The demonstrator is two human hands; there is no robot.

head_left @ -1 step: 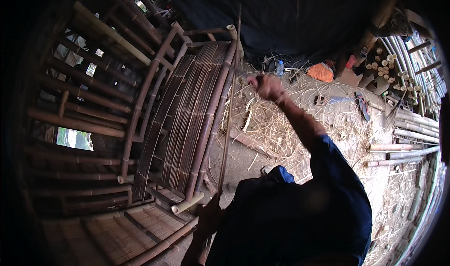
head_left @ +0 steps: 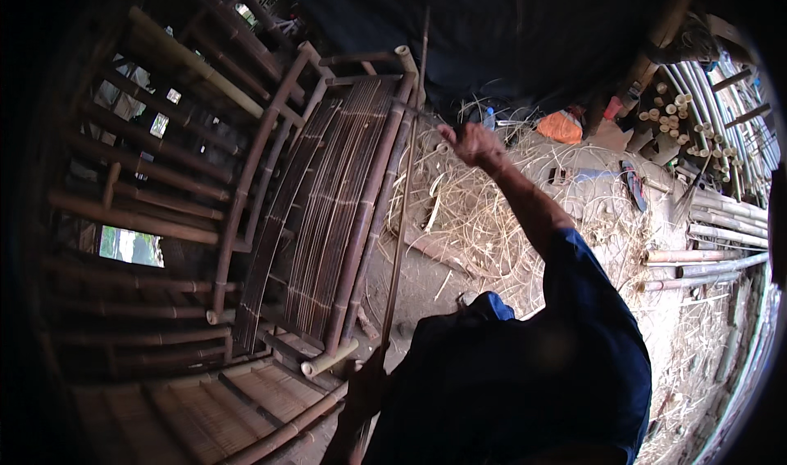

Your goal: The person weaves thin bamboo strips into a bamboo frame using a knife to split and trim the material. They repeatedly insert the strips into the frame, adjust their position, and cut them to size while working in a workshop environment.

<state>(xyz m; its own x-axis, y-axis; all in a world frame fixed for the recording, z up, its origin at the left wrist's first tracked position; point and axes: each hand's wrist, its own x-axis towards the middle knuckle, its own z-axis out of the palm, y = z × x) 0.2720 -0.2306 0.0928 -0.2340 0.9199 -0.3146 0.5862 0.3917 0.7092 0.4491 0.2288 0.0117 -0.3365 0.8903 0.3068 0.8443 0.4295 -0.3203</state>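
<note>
One long strip [head_left: 399, 243] lies at three o'clock of the bench [head_left: 357, 235], its long axis running toward twelve from the left hand [head_left: 366, 387], which is wrapped around it; the right hand [head_left: 475, 145], nearer the far end, is too blurred to tell its grip.

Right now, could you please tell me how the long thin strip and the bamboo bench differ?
The long thin strip is one slender length, whereas the bamboo bench is broad and built of many joined pieces. The strip appears held near its lower end by the shadowed left hand; neither hand seems to grip the bench. Both are brownish.
</note>
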